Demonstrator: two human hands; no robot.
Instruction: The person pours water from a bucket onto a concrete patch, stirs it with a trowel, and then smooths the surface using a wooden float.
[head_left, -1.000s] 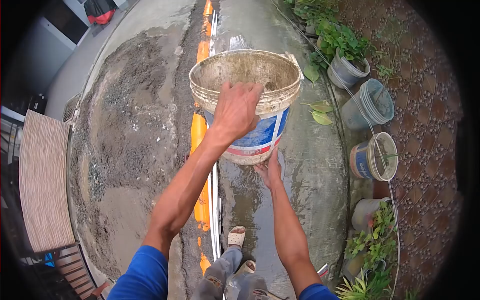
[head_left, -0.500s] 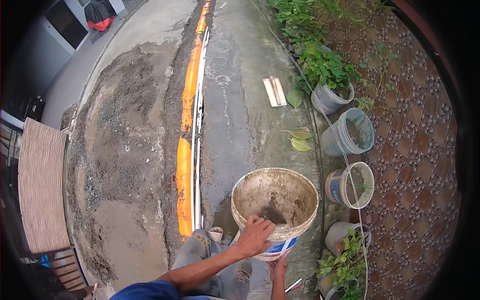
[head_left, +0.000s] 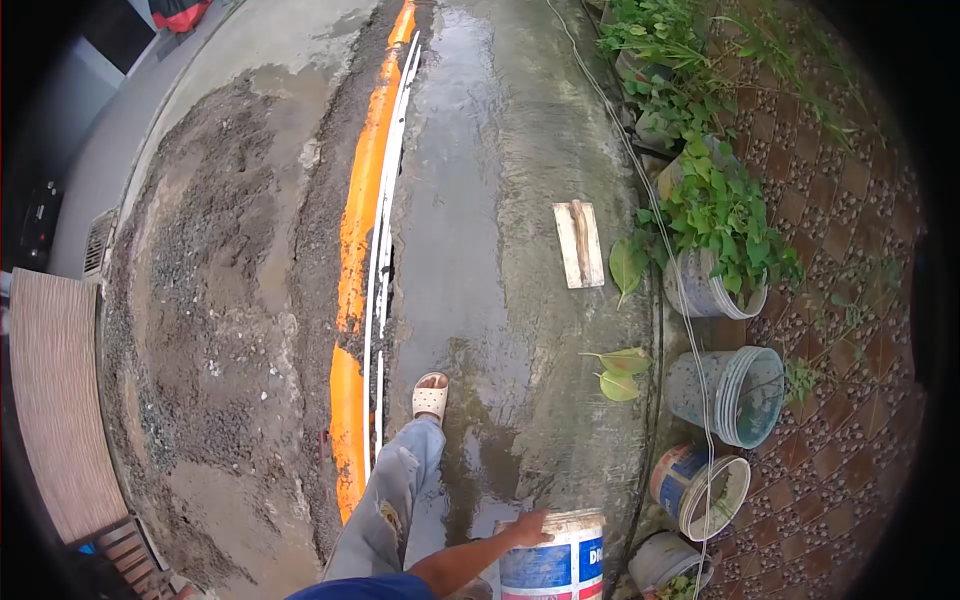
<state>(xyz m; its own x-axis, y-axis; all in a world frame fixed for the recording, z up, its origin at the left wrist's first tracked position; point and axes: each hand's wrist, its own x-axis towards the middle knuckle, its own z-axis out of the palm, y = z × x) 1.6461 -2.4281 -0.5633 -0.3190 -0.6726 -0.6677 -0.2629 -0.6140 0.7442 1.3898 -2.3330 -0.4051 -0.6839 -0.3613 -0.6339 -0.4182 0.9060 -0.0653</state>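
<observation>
A dirty white bucket with a blue and red label (head_left: 545, 568) is at the bottom edge, partly cut off by the frame. My left hand (head_left: 527, 529) is closed on its rim from the left side. My right hand is out of the frame. Beyond the bucket, a wooden float with a handle (head_left: 579, 245) lies on the wet concrete (head_left: 450, 200). My sandalled foot (head_left: 431, 396) stands on the concrete, just right of the white pipes (head_left: 383, 240) and the orange pipe (head_left: 362, 220).
Rough soil and gravel (head_left: 220, 300) lie left of the pipes. Along the right edge stand a potted plant (head_left: 700, 285), a bluish bucket (head_left: 715, 390), a labelled bucket (head_left: 690, 490) and a cable (head_left: 700, 370). A wood-patterned panel (head_left: 60, 400) is at the far left.
The bucket has come down and close to my body, now half out of frame. My right hand has left the view. My foot shows farther forward, and the float has come into view.
</observation>
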